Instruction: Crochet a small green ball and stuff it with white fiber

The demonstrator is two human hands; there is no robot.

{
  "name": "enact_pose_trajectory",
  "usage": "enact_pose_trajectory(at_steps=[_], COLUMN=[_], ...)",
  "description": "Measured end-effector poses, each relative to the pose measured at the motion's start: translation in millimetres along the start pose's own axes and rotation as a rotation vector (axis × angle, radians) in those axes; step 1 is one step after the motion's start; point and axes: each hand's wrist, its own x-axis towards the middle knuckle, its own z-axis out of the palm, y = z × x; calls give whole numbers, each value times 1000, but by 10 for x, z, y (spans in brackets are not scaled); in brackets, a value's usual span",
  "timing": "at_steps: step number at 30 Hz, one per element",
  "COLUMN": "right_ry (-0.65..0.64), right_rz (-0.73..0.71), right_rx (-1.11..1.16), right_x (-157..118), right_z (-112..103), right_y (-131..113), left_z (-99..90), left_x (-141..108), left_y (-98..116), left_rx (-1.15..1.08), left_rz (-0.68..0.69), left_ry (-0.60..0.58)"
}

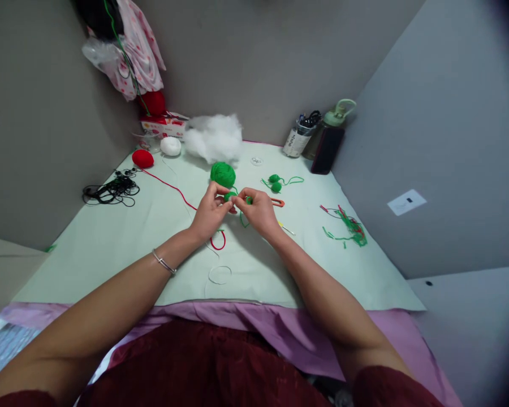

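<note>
Over the middle of the table, my left hand pinches a small green yarn piece, partly hidden by the fingers. My right hand meets it from the other side, its thumb and fingertips pressed together at the piece; whether they hold yarn or a small tool is too small to tell. A green strand hangs below the fingers. Just behind the hands lies a green yarn ball. An orange tool shows partly behind my right hand, and a thin hook with a yellow part lies beside the right wrist.
Red yarn, white yarn, white stuffing and tangled black cord lie at the back and left. Small green pieces, yarn scraps, a pen cup, a phone and a bottle are right.
</note>
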Motion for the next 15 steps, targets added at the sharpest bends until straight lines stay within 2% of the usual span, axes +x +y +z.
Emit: enact_pose_trajectory(at_steps=[5, 10, 15], right_ry=[-1, -101, -171], right_rz=[-28, -74, -88], right_rx=[-38, -14, -24], right_x=[-6, -54, -126], right_z=[-29, -88, -47], right_y=[8, -54, -114], left_z=[-53, -83, -92], left_x=[28, 76, 97], left_y=[25, -21, -67], left_rx=[-52, -60, -28], left_rz=[-50, -105, -123], left_ry=[-46, -49, 12])
